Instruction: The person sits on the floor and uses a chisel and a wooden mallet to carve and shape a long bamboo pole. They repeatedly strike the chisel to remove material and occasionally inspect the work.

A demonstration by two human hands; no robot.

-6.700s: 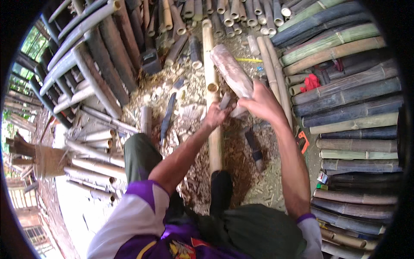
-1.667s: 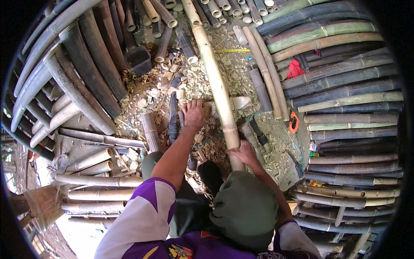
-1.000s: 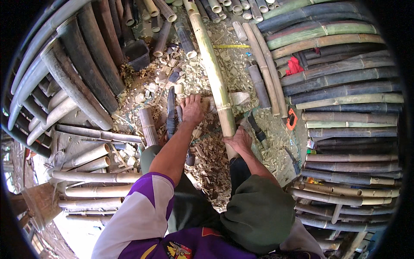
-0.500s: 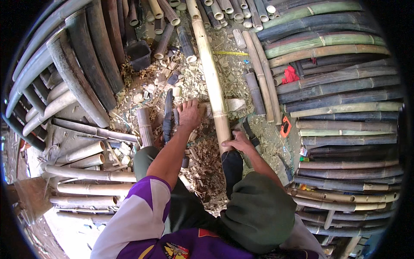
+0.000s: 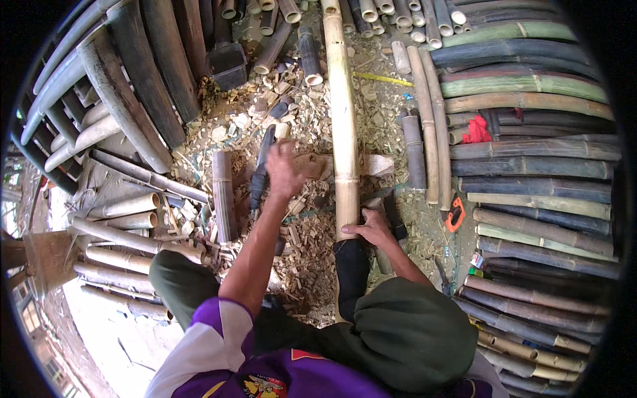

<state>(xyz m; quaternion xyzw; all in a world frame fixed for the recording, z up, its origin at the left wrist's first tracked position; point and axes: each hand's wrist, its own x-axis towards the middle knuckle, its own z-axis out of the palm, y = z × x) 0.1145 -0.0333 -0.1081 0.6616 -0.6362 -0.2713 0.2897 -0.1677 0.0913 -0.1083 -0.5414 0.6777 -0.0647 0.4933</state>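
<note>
A long pale bamboo pole runs away from me down the middle, its near end against a black-covered part beside my right knee. My right hand grips the pole near this end, thumb across the top, the other fingers partly hidden at its right side. My left hand is raised over the wood chips, fingers apart and holding nothing. Just left of it lies a long dark knife-like tool. Under the pole, a wooden block lies crosswise.
Wood chips cover the ground. A short bamboo piece stands left of the dark tool. Stacked bamboo poles line the right, with more at the left. An orange-handled tool, yellow tape measure and black bin lie around.
My left hand has lifted from beside the block and moved left toward the dark tool. My left knee has swung outward. The right hand keeps its place on the pole; the view has shifted.
</note>
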